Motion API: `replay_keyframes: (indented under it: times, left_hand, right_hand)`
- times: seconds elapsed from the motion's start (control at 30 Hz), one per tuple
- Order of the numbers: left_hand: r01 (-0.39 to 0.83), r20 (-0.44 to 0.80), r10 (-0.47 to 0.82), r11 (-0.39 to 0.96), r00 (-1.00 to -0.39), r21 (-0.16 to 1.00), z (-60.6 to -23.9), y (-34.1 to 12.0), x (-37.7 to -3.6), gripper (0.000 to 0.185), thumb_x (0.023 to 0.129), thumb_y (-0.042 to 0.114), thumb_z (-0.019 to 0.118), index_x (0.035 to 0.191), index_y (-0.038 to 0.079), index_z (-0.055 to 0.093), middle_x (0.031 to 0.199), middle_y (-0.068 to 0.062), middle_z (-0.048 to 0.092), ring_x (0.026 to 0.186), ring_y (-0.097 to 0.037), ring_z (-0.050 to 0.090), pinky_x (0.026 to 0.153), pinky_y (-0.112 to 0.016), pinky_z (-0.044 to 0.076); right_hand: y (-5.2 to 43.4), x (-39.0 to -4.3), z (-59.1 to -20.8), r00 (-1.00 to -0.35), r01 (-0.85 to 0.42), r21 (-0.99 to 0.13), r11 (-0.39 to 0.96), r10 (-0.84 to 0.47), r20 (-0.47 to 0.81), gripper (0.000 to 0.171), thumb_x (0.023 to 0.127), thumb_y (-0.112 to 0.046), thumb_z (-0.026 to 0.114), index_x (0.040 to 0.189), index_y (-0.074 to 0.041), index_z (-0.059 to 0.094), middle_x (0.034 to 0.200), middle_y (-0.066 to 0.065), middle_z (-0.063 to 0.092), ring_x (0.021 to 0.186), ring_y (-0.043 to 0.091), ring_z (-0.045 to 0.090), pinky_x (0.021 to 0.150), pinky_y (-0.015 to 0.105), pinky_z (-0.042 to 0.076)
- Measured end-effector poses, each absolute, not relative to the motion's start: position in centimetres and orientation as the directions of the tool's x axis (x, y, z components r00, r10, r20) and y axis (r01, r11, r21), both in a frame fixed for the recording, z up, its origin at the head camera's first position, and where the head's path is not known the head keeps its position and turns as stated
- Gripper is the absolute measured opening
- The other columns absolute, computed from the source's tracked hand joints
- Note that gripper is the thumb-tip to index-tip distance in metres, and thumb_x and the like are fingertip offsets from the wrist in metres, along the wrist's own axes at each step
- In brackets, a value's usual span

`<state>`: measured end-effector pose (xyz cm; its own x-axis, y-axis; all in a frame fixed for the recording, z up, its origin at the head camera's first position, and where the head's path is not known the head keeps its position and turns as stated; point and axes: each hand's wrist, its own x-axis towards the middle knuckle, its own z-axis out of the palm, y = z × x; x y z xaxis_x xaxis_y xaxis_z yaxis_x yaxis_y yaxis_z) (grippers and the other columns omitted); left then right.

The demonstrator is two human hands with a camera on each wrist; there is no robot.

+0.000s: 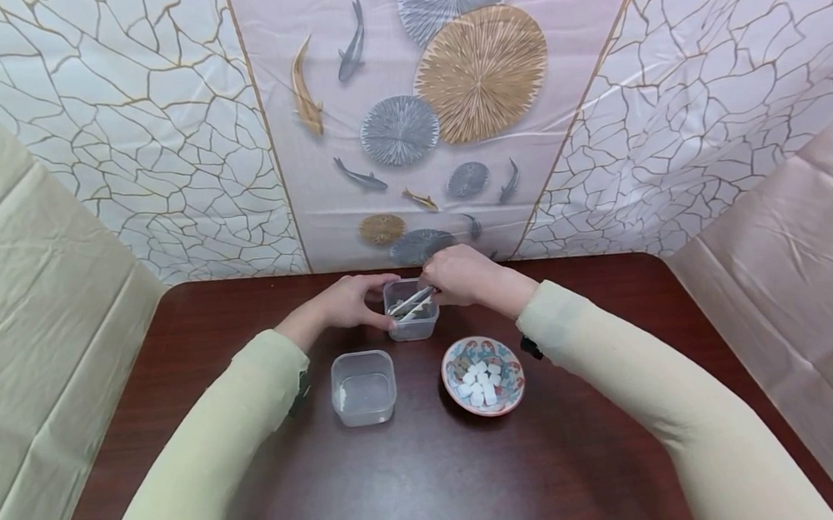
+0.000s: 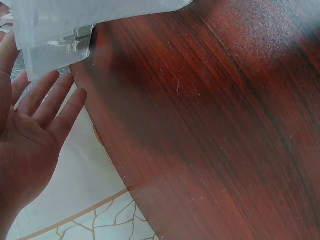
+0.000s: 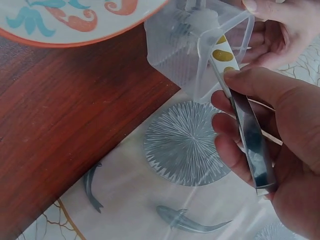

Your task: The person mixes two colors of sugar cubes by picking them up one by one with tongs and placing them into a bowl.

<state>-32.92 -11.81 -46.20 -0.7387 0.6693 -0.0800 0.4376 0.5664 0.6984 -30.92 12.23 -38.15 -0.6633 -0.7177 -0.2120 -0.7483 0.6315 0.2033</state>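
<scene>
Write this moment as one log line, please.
left hand: steadies clear plastic tub | right hand: grips metal tongs over tub | near: second clear tub, patterned bowl of white cubes

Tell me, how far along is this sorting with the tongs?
It looks barely begun. The patterned bowl holds a pile of white cubes with some darker pieces, and the near clear container looks empty. In hand: the right hand holds metal tongs at the rim of the far clear container, which the left hand steadies. Moving the pieces out of the bowl seems to be what remains.
</scene>
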Motion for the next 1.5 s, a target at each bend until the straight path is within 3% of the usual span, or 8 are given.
replay_keyframes:
  times: [0.33, 0.83, 1.03, 1.37, 1.5]
  left_hand:
    - [0.432, -0.077, 0.671, 0.557, -0.738, 0.709, -45.9, -11.7, -32.8, 0.086, 0.086, 0.026, 0.091, 0.159, 0.005, 0.050, 0.147, -0.018, 0.065, 0.133, -0.031, 0.065, 0.116, -0.046, 0.048]
    - [0.419, -0.095, 0.654, 0.582, -0.750, 0.697, -46.1, -11.7, -32.8, 0.085, 0.087, 0.025, 0.091, 0.159, 0.008, 0.049, 0.148, -0.016, 0.064, 0.135, -0.031, 0.064, 0.117, -0.046, 0.047]
    - [0.410, -0.100, 0.652, 0.580, -0.751, 0.704, -46.0, -11.6, -32.6, 0.086, 0.087, 0.026, 0.090, 0.160, 0.007, 0.048, 0.148, -0.017, 0.064, 0.135, -0.031, 0.064, 0.118, -0.046, 0.046]
    - [0.410, -0.097, 0.650, 0.580, -0.753, 0.704, -46.1, -11.7, -32.6, 0.087, 0.087, 0.026, 0.091, 0.160, 0.006, 0.047, 0.150, -0.018, 0.062, 0.136, -0.032, 0.063, 0.118, -0.046, 0.046]
    - [0.409, -0.100, 0.651, 0.581, -0.753, 0.703, -46.0, -11.6, -32.6, 0.087, 0.087, 0.026, 0.091, 0.160, 0.006, 0.047, 0.150, -0.017, 0.062, 0.136, -0.032, 0.063, 0.118, -0.046, 0.046]
  right_hand:
    - [12.8, -30.5, -38.4, -0.609, -0.789, 0.205, 0.580, -0.783, -0.125, 0.003, 0.095, -0.020, 0.081, 0.096, -0.017, 0.081, 0.089, 0.001, 0.076, 0.083, 0.025, 0.073, 0.077, 0.045, 0.060]
    - [14.1, -30.0, -37.4, -0.610, -0.789, 0.172, 0.590, -0.787, -0.098, 0.021, 0.096, -0.015, 0.078, 0.116, -0.015, 0.084, 0.102, 0.005, 0.079, 0.089, 0.023, 0.074, 0.079, 0.043, 0.060]
    - [15.2, -29.5, -37.0, -0.609, -0.789, 0.137, 0.599, -0.793, -0.039, 0.019, 0.094, -0.011, 0.077, 0.112, -0.015, 0.084, 0.099, 0.003, 0.079, 0.089, 0.024, 0.073, 0.077, 0.043, 0.060]
    - [17.9, -28.3, -35.4, -0.607, -0.789, 0.076, 0.610, -0.792, 0.065, 0.021, 0.093, -0.012, 0.079, 0.114, -0.012, 0.082, 0.114, 0.006, 0.079, 0.100, 0.027, 0.075, 0.084, 0.049, 0.061]
    - [19.1, -27.5, -34.5, -0.603, -0.788, 0.074, 0.612, -0.790, 0.110, 0.020, 0.090, -0.011, 0.080, 0.110, -0.013, 0.082, 0.108, 0.005, 0.079, 0.097, 0.028, 0.075, 0.080, 0.050, 0.060]
